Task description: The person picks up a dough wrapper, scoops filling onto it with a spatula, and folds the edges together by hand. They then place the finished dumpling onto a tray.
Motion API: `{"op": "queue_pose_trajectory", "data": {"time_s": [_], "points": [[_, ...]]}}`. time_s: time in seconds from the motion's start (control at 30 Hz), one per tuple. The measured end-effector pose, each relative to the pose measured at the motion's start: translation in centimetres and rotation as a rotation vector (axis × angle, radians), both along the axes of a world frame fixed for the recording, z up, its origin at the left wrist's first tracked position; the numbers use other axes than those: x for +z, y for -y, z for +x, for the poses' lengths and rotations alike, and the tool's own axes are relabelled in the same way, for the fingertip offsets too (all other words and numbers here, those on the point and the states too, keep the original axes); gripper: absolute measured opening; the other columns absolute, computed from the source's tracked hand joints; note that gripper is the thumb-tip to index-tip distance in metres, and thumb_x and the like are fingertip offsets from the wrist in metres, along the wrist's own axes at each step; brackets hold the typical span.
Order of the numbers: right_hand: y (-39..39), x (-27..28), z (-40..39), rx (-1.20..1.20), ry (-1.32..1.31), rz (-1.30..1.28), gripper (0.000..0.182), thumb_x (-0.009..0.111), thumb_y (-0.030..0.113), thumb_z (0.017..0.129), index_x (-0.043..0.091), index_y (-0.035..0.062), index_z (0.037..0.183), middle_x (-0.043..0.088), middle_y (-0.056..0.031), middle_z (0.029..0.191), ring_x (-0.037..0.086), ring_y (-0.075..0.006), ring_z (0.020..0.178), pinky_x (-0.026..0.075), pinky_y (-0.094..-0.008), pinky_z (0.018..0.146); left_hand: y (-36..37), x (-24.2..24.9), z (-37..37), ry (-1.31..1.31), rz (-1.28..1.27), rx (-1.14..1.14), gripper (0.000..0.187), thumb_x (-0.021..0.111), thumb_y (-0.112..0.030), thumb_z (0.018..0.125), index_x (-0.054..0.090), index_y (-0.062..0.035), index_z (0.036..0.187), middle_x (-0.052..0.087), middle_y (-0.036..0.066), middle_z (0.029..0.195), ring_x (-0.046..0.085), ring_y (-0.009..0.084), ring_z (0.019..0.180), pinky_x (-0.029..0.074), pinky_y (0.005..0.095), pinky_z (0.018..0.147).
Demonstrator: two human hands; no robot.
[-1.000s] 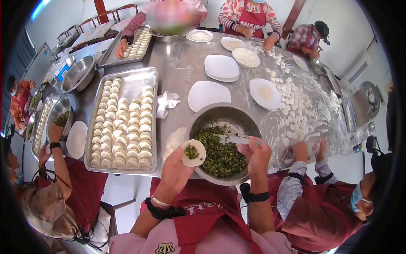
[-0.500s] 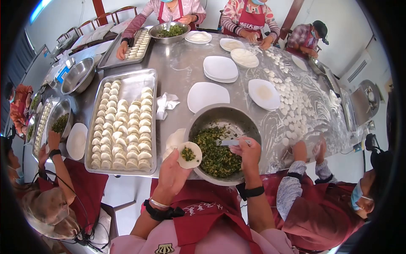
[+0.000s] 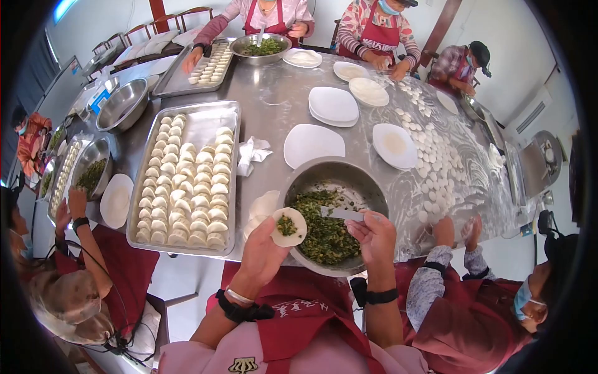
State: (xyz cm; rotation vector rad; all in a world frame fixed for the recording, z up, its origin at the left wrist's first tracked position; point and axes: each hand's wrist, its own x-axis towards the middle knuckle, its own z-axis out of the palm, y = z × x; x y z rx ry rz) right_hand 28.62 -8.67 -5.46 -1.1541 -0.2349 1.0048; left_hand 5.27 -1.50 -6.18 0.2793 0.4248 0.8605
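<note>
My left hand [image 3: 260, 254] holds a round dumpling wrapper [image 3: 299, 235] at the near left rim of a metal bowl. A small heap of green filling [image 3: 286, 225] sits on the wrapper's middle. Between the fingers of my right hand [image 3: 377, 240] is a flat, pale spatula [image 3: 341, 214], its blade pointing left over the chopped green filling [image 3: 324, 240] in the steel bowl [image 3: 367, 181]. More wrappers [image 3: 265, 204] lie on the table left of the bowl, partly hidden by my left hand and its wrapper.
A metal tray [image 3: 212, 113] with rows of folded dumplings [image 3: 180, 187] stands left. White plates [image 3: 314, 144] and a crumpled napkin [image 3: 252, 154] lie beyond the bowl. Dough pieces [image 3: 436, 159] cover the floured right side. Co-workers sit around the table, one close on my right [image 3: 479, 293].
The whole view has shifted slightly, with the table things lying a little further right. Both hands keep their holds; the spatula remains over the filling in the bowl.
</note>
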Motion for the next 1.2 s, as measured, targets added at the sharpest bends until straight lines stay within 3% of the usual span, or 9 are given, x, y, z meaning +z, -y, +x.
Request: {"op": "queue_pose_trajectory", "data": {"time_s": [0.17, 0.27, 0.37, 0.5, 0.6, 0.73, 0.87, 1.1, 1.2], "points": [[1.1, 2.5, -3.8, 0.035, 0.352, 0.014, 0.019, 0.054, 0.008, 0.098, 0.061, -0.0080, 0.106, 0.070, -0.0208, 0.098, 0.073, -0.0289, 0.085, 0.062, -0.0366, 0.077, -0.3, 0.6, 1.0, 0.027, -0.004, -0.041, 0.041, 0.043, -0.024, 0.106, 0.044, 0.0017, 0.137, 0.055, 0.014, 0.134, 0.053, 0.0263, 0.126, 0.041, 0.0439, 0.110], [2.4, 3.2, -5.8, 0.188, 0.805, -0.008, 0.015, 0.061, 0.005, 0.093, 0.066, -0.0050, 0.103, 0.072, -0.0178, 0.101, 0.073, -0.0280, 0.089, 0.059, -0.0367, 0.082, -0.8, 0.4, 1.3, 0.047, -0.029, -0.032, 0.039, 0.041, -0.025, 0.107, 0.045, 0.0008, 0.136, 0.055, 0.014, 0.133, 0.053, 0.0264, 0.125, 0.041, 0.0442, 0.110], [2.9, 1.3, -6.4, 0.213, 1.633, 0.348, 0.019, 0.067, 0.001, 0.084, 0.069, -0.0014, 0.103, 0.073, -0.0161, 0.104, 0.072, -0.0290, 0.094, 0.057, -0.0373, 0.085, -1.4, 1.0, 1.3, 0.043, -0.041, -0.018, 0.039, 0.039, -0.027, 0.108, 0.045, -0.0003, 0.135, 0.055, 0.013, 0.132, 0.052, 0.0266, 0.125, 0.041, 0.0447, 0.110], [2.9, 1.8, -7.2, 0.261, 1.584, 0.396, 0.026, 0.069, -0.002, 0.078, 0.069, -0.0006, 0.104, 0.072, -0.0182, 0.104, 0.071, -0.0327, 0.097, 0.058, -0.0380, 0.082, -1.9, 0.7, 1.1, 0.048, -0.060, -0.017, 0.040, 0.036, -0.029, 0.109, 0.045, -0.0012, 0.135, 0.054, 0.013, 0.133, 0.051, 0.0267, 0.127, 0.040, 0.0455, 0.111], [3.2, 3.0, -5.9, 0.239, 1.663, 0.355, 0.022, 0.066, -0.003, 0.083, 0.069, -0.0023, 0.105, 0.073, -0.0173, 0.103, 0.072, -0.0291, 0.091, 0.059, -0.0366, 0.080, -1.5, 1.0, 1.0, 0.025, -0.071, -0.013, 0.041, 0.035, -0.030, 0.109, 0.044, -0.0006, 0.136, 0.054, 0.014, 0.134, 0.051, 0.0268, 0.127, 0.040, 0.0459, 0.111], [3.6, 5.4, -5.3, 0.144, 0.672, -0.008, 0.017, 0.055, 0.003, 0.096, 0.064, -0.0089, 0.104, 0.072, -0.0172, 0.099, 0.073, -0.0247, 0.081, 0.061, -0.0351, 0.076, -0.7, 1.1, 0.7, -0.026, -0.060, -0.077, 0.043, 0.036, -0.029, 0.108, 0.043, 0.0012, 0.138, 0.054, 0.014, 0.135, 0.053, 0.0266, 0.126, 0.044, 0.0451, 0.108], [2.7, 5.1, -3.8, 0.060, 0.309, -0.022, 0.020, 0.055, 0.008, 0.098, 0.060, -0.0097, 0.106, 0.069, -0.0189, 0.090, 0.073, -0.0312, 0.076, 0.063, -0.0358, 0.065, 0.2, 1.1, 0.5, -0.064, -0.023, -0.165, 0.044, 0.038, -0.028, 0.108, 0.045, 0.0033, 0.138, 0.056, 0.015, 0.135, 0.056, 0.0264, 0.124, 0.046, 0.0438, 0.106], [2.2, 2.0, -2.5, 0.121, 0.152, -0.031, 0.019, 0.058, 0.009, 0.097, 0.060, -0.0085, 0.104, 0.068, -0.0187, 0.092, 0.073, -0.0303, 0.074, 0.064, -0.0348, 0.062, 1.2, 1.9, 0.1, -0.124, 0.012, -0.219, 0.046, 0.040, -0.029, 0.107, 0.048, 0.0054, 0.136, 0.058, 0.015, 0.132, 0.060, 0.0256, 0.120, 0.048, 0.0417, 0.104], [2.4, 1.5, -2.4, 0.127, 0.190, -0.020, 0.018, 0.058, 0.009, 0.097, 0.060, -0.0082, 0.104, 0.068, -0.0189, 0.092, 0.073, -0.0300, 0.074, 0.064, -0.0344, 0.062, 1.2, 1.5, 0.2, -0.156, 0.030, -0.243, 0.050, 0.032, -0.033, 0.109, 0.044, 0.0046, 0.140, 0.055, 0.016, 0.136, 0.057, 0.0275, 0.124, 0.047, 0.0429, 0.107]]}}
